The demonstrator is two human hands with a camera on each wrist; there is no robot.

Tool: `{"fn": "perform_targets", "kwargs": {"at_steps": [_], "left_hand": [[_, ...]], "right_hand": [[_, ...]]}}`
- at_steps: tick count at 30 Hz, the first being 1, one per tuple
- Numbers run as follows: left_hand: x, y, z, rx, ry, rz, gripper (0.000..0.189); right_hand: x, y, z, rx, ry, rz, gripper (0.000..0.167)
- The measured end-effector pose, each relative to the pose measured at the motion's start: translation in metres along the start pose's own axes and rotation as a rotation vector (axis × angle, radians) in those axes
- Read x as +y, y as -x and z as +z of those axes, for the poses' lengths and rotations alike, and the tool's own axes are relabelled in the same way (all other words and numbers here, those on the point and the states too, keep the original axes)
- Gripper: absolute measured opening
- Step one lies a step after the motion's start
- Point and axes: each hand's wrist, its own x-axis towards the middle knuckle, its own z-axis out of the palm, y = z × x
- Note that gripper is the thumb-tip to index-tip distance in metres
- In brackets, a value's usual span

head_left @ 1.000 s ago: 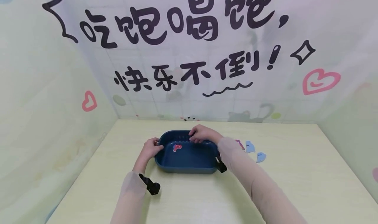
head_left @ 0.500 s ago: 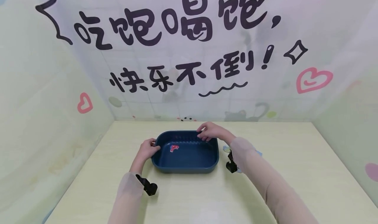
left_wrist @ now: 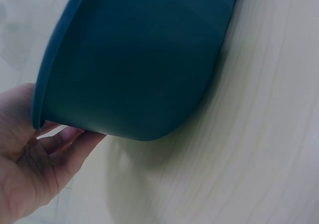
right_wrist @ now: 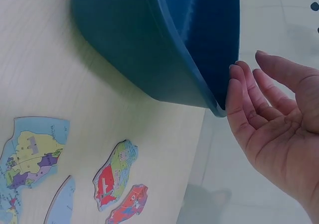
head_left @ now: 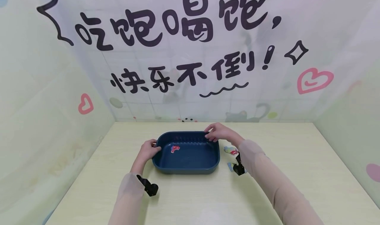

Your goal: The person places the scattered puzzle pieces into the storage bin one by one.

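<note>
A dark blue plastic bin with rounded corners sits on the table. My left hand grips its left rim, thumb over the inner side and fingers against the outer wall; in the left wrist view that hand shows below the rim. At the back right corner is my right hand. The right wrist view shows this hand with fingertips right at the rim, the thumb apart and nothing held. A small red and blue map puzzle piece lies on the bin's floor, toward the left.
Several flat map puzzle pieces lie right of the bin, including a yellow and purple one, a red and green one and a red one. My right sleeve hides part of that area. A printed cloth stands behind the table.
My right hand has moved right along the back rim to the corner. Puzzle pieces beside the bin have come out from behind my right forearm. My left hand keeps its grip.
</note>
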Motion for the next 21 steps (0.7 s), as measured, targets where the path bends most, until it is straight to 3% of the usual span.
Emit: {"fn": "perform_targets", "kwargs": {"at_steps": [9,21], "left_hand": [[0.002,0.0,-0.001,-0.007,0.015,0.006,0.04],[0.0,0.0,-0.001,-0.014,0.009,0.002,0.04]], "right_hand": [[0.006,0.009,-0.009,0.024,0.002,-0.006,0.037],[0.038,0.028,-0.023,0.065,-0.042,-0.015,0.04]]}}
